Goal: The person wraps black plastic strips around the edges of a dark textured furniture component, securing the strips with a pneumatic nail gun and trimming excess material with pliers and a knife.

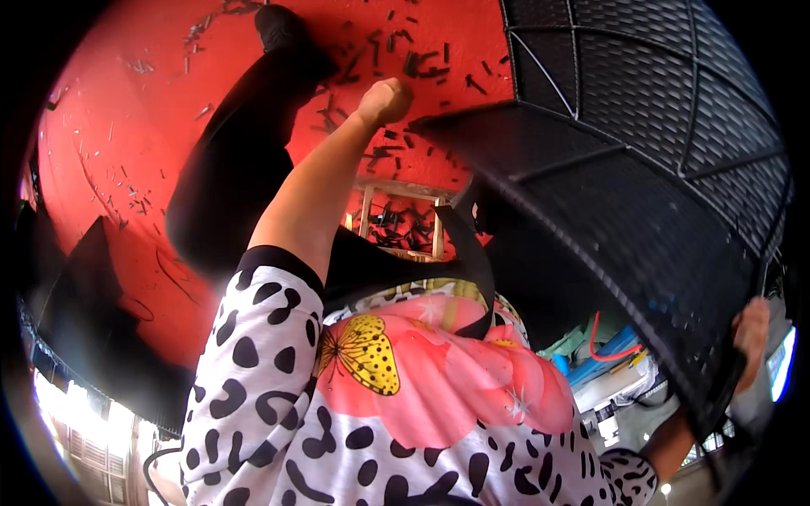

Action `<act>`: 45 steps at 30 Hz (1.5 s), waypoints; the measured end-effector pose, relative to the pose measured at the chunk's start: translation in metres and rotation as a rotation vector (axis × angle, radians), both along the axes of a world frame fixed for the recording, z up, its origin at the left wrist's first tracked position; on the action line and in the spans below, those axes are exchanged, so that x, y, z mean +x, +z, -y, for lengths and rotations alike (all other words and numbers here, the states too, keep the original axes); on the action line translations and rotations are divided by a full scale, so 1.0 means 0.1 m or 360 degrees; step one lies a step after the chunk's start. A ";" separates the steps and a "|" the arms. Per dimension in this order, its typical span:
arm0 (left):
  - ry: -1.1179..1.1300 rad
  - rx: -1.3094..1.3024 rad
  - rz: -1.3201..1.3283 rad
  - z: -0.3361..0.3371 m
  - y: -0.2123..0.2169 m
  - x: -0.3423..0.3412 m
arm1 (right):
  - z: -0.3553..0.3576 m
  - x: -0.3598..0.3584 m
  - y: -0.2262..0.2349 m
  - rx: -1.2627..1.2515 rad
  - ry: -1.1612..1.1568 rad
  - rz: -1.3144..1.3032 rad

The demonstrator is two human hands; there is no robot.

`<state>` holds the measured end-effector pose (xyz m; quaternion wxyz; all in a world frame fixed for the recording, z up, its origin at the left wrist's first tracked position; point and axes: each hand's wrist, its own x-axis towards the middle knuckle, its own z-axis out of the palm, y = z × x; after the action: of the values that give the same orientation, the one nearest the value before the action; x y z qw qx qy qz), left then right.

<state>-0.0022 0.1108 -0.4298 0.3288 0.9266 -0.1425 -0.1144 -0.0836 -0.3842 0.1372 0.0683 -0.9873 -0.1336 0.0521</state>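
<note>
A large black woven wicker frame (pixel 641 169) with metal ribs fills the upper right of the head view, tilted over my lap. My left hand (pixel 385 101) is stretched out and closed in a fist at the frame's near corner, apparently gripping its edge. My right hand (pixel 751 331) grips the frame's lower right edge, its fingers wrapped round the rim. My spotted sleeves and flowered shirt fill the lower middle of the picture.
The red floor (pixel 110 152) is strewn with several short black strip cuttings (pixel 422 63). A small wooden stool (pixel 396 221) stands below my left arm. My black trouser leg and shoe (pixel 253 126) reach across the floor. Blue tubes and clutter (pixel 612 350) lie at lower right.
</note>
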 end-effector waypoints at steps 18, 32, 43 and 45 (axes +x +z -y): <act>-0.0862 0.0128 -0.0487 0.53 0.61 -0.38 | -1.28 0.00 0.93 0.0264 0.0639 -0.0280; -0.0859 0.0216 -0.0997 0.58 0.89 -0.23 | -0.68 -0.56 1.83 -0.0411 0.0089 -0.0571; -0.0556 0.0277 -0.0978 0.71 0.74 -0.29 | -0.87 -0.36 1.80 -0.0431 -0.0034 -0.0597; -0.0527 0.0281 -0.0978 0.72 0.75 -0.26 | -1.06 -0.17 1.67 -0.0376 0.0035 -0.0669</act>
<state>-0.0285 0.0384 -0.3553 0.2520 0.8380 -0.1747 -0.4513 -0.1005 -0.2781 0.3042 -0.0219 -0.9544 -0.1202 0.2725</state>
